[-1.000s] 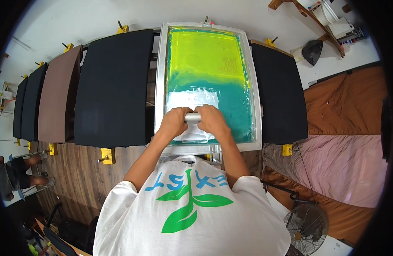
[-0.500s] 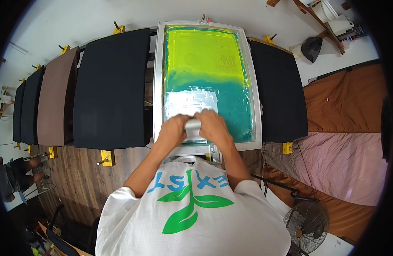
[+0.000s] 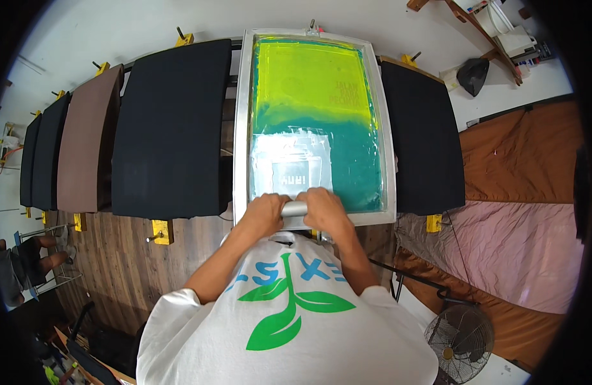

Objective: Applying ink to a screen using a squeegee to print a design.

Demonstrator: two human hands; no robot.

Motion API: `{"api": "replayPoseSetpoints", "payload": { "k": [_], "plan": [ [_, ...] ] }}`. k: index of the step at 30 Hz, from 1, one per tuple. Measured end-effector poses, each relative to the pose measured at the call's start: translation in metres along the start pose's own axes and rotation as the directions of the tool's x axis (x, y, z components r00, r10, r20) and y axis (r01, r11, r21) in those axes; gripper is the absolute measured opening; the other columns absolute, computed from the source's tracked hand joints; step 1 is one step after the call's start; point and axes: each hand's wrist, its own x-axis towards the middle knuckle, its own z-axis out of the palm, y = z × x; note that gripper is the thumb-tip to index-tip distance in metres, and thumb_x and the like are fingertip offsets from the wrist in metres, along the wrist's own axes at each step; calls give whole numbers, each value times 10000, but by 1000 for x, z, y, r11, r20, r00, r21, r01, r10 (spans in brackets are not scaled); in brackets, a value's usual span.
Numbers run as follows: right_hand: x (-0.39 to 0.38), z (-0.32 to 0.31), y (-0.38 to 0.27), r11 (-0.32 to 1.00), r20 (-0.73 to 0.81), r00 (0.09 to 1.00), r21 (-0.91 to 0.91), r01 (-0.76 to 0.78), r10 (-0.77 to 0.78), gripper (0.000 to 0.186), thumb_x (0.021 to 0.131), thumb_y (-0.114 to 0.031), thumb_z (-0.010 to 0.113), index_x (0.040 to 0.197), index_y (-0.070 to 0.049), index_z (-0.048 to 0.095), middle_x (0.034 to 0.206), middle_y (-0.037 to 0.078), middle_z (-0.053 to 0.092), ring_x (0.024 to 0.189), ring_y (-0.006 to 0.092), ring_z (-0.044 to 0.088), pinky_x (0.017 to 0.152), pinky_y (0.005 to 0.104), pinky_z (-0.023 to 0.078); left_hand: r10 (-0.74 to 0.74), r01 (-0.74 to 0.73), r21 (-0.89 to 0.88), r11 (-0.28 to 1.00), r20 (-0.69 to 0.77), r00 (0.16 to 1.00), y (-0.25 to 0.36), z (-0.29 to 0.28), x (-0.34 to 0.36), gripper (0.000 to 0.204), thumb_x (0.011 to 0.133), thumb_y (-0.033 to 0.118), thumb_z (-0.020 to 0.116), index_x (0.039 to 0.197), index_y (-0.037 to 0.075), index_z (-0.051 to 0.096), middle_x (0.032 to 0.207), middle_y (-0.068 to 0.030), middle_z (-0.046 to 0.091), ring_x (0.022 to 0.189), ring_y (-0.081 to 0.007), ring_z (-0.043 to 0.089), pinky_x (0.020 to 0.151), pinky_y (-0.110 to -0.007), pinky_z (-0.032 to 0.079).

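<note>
Both of my hands grip a silver squeegee (image 3: 295, 208) at the near end of a screen-printing frame. My left hand (image 3: 264, 215) is closed round its left part, and my right hand (image 3: 324, 213) round its right part. The metal screen frame (image 3: 388, 160) holds a mesh that is yellow-green at the far end and teal (image 3: 354, 160) nearer me. A patch of white ink (image 3: 264, 157) is spread on the near left of the mesh, with a lettered stencil showing through it. The squeegee's blade is hidden beneath my hands.
Boards covered in black cloth (image 3: 171, 128) and one in brown cloth (image 3: 88, 141) stand in a row on the left. Another black board (image 3: 419, 141) is at the right. A fan (image 3: 460, 343) stands at lower right, and a person's legs (image 3: 49, 252) show at far left.
My hands have drawn the squeegee toward me, down to the near edge of the frame. The lettered stencil area in the white ink now shows.
</note>
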Motion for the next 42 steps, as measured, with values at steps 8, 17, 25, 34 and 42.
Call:
{"api": "replayPoseSetpoints", "payload": {
  "k": [8, 17, 25, 34, 42],
  "plan": [
    [72, -18, 20, 993, -239, 968, -109, 54, -79, 264, 677, -17, 672, 936, -60, 699, 941, 193, 673, 927, 396, 644, 797, 469, 536, 28, -24, 20, 1000, -219, 975, -25, -17, 75, 398, 690, -38, 643, 1067, 79, 699, 912, -180, 705, 821, -407, 677, 746, -458, 558],
    [-15, 37, 8, 996, -332, 940, 11, 84, -76, 385, 649, 62, 647, 1019, -41, 625, 1030, 151, 584, 1015, 382, 542, 870, 459, 497, 80, -95, -27, 995, -343, 936, 8, 24, -11, 427, 688, -95, 623, 1090, 41, 676, 1034, -165, 669, 915, -385, 662, 798, -453, 554],
    [40, -19, 6, 987, -249, 964, -147, 58, -94, 289, 720, 29, 639, 982, -79, 695, 902, 193, 644, 902, 390, 645, 794, 486, 524, 88, -62, 114, 992, -240, 967, -14, -14, 47, 394, 712, -19, 645, 1088, 83, 701, 920, -170, 700, 819, -368, 686, 729, -443, 565],
    [-14, 44, 8, 991, -369, 920, -23, 130, -129, 453, 642, 94, 634, 1061, -75, 617, 1089, 145, 546, 1039, 375, 520, 846, 455, 502, 100, -89, 48, 995, -320, 942, -10, 45, -10, 628, 640, -112, 630, 1242, 65, 613, 1279, -207, 603, 1100, -392, 616, 921, -424, 537],
    [24, -15, 3, 985, -203, 972, -153, 84, -115, 303, 715, 10, 654, 1002, -83, 675, 966, 166, 621, 945, 378, 613, 809, 474, 520, 42, -32, 63, 997, -152, 987, 2, -20, 24, 448, 696, -25, 654, 1131, 78, 689, 969, -183, 699, 886, -370, 680, 801, -442, 555]
  ]
}}
